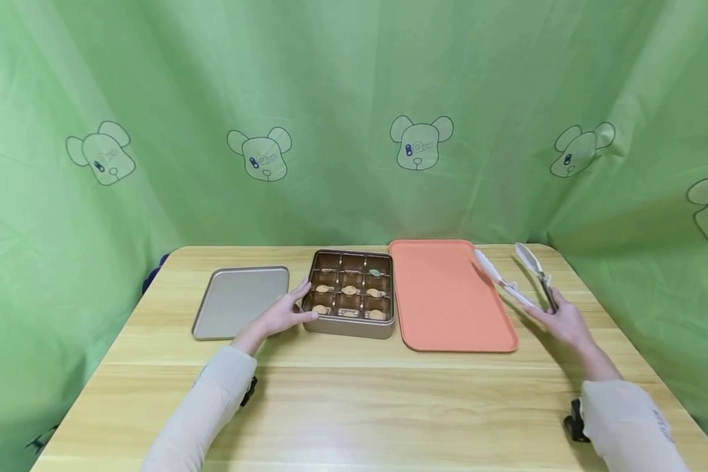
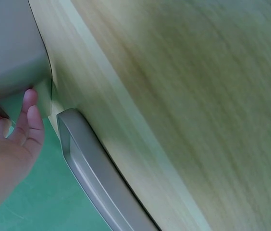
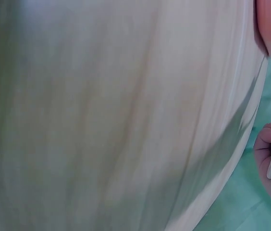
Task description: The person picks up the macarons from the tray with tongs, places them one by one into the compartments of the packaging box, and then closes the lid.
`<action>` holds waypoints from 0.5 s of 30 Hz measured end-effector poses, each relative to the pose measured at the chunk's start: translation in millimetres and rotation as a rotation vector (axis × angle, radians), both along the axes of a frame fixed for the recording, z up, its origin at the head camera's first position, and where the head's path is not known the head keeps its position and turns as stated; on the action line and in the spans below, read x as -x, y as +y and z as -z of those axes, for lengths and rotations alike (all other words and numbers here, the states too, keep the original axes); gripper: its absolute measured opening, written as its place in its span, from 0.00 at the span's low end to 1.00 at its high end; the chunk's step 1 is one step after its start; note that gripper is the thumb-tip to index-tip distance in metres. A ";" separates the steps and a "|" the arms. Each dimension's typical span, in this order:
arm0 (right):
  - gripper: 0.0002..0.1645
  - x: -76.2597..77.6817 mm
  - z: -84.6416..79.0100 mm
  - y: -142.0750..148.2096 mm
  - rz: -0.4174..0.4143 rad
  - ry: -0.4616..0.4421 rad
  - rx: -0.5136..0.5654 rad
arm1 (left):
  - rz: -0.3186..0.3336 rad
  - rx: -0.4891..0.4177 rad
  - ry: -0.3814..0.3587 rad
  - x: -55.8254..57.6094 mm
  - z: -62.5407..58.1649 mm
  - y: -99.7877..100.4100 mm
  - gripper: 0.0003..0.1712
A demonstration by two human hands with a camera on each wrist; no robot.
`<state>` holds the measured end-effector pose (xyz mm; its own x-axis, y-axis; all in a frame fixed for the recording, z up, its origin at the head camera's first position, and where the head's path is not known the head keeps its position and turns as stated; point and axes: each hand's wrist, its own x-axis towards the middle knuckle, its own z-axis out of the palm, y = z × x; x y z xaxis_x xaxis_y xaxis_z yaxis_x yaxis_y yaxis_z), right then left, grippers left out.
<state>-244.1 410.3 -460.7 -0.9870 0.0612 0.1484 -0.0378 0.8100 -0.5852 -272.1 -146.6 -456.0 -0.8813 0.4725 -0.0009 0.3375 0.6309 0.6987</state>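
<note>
A square brown tin box (image 1: 349, 326) with a divided insert stands at the table's middle. Small round tan biscuits (image 1: 350, 290) lie in several of its compartments, and a greenish piece (image 1: 375, 273) in the back right one. My left hand (image 1: 281, 313) grips the box's front left corner, thumb along the front rim and fingers against the left wall. The left wrist view shows its fingertips (image 2: 30, 95) on the box's side. My right hand (image 1: 563, 321) holds metal tongs with pale tips (image 1: 507, 285), arms spread wide, one tip over the right edge of the orange tray (image 1: 451, 295).
Left of the box lies a flat metal lid (image 1: 242, 301) with a raised rim. The orange tray is right beside the box. All stand on a wooden table (image 1: 354, 400), with a green curtain (image 1: 342, 72) behind and on both sides.
</note>
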 end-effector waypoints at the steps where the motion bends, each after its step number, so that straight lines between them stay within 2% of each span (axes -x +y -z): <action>1: 0.41 0.0 0.9 2.0 0.003 -0.001 -0.007 | -0.001 0.002 -0.001 0.2 -0.7 0.0 0.48; 3: 0.40 -0.4 2.8 5.6 0.005 -0.005 -0.015 | -0.002 0.005 -0.002 0.4 -1.3 0.1 0.48; 9: 0.28 -1.4 7.5 16.1 0.001 -0.004 -0.040 | -0.004 0.022 -0.020 -0.3 -0.5 0.1 0.48; 15: 0.28 -4.7 12.2 23.5 -0.005 -0.015 -0.042 | -0.006 0.013 -0.007 -0.1 0.1 -0.4 0.48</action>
